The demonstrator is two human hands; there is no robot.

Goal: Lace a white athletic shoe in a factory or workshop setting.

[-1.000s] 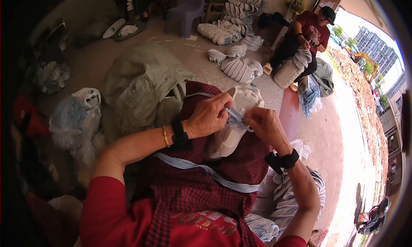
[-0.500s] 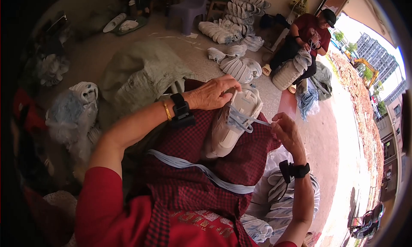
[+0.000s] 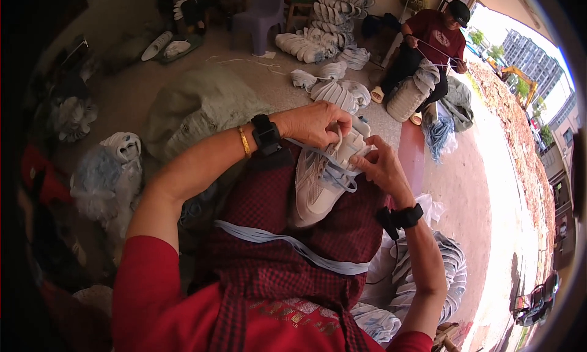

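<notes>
A white sneaker (image 3: 314, 190) rests on my lap, toe toward me, on the dark red checked apron (image 3: 254, 196). A pale blue-grey shoelace (image 3: 330, 159) runs through its upper eyelets and loops loosely over the side. My left hand (image 3: 318, 125) is closed on the far left edge of the shoe opening, fingertips curled in near the lace. On the opposite edge, my right hand (image 3: 382, 168) pinches the upper beside the tongue, thumb on the near side. Across my lap lies a bundle of pale blue laces (image 3: 287, 245).
Strung white shoes (image 3: 449, 272) lie by my right side. A grey-green sack (image 3: 202, 107) and a plastic bag (image 3: 98, 181) are at my left. Ahead are stacked shoes (image 3: 336, 15), a purple chair (image 3: 260, 22) and a seated person (image 3: 434, 46) handling a lace.
My right hand has come in from the right, letting go of the stretched lace and gripping the shoe. The shoe has tilted, showing more of its side. The other person now stretches a lace.
</notes>
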